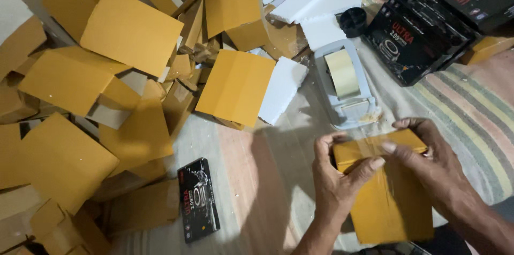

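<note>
**Work surface and surroundings**

I see no walls, windows or furniture; the view looks straight down at a floor covering. A pale cloth (251,180) lies in the middle, with a striped mat (471,110) in green, yellow and pink at right. Light is dim and warm, casting soft shadows toward the lower edge.

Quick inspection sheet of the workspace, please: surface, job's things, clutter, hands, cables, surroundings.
Surface: striped cloth.
Job's things: yellow box with clear tape across its top; tape dispenser just beyond it.
Clutter: pile of yellow boxes at left, white foam pieces, a small black box lying alone.
Hands: left hand and right hand both grip the box's top edge.
Cables: nothing seen.
Surroundings: black cartons stacked at upper right.
</note>
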Demonstrator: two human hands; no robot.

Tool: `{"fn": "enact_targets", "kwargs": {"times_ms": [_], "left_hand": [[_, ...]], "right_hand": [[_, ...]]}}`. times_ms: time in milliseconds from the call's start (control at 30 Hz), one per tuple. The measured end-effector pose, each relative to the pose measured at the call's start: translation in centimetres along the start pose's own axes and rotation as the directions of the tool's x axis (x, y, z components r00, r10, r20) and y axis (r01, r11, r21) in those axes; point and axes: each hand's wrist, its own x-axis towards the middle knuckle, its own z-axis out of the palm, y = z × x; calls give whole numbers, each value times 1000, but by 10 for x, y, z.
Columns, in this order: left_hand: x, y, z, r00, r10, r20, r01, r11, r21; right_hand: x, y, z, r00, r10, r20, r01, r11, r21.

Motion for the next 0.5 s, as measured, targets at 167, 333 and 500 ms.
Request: {"fn": "enact_targets", "kwargs": {"times_ms": [167, 333, 500], "left_hand": [[-3, 13, 12, 938, -336, -85, 343, 936, 81], [11, 18, 15, 935, -321, -148, 339, 934, 117], [36, 30, 16, 954, -254, -161, 275, 954, 122]], "right_hand": [[-5, -2, 10, 961, 272, -51, -268, 960, 75], [-9, -20, 12, 994, 112, -4, -111, 988, 105], [4, -55, 10, 992, 79, -94, -92, 986, -141]]}}
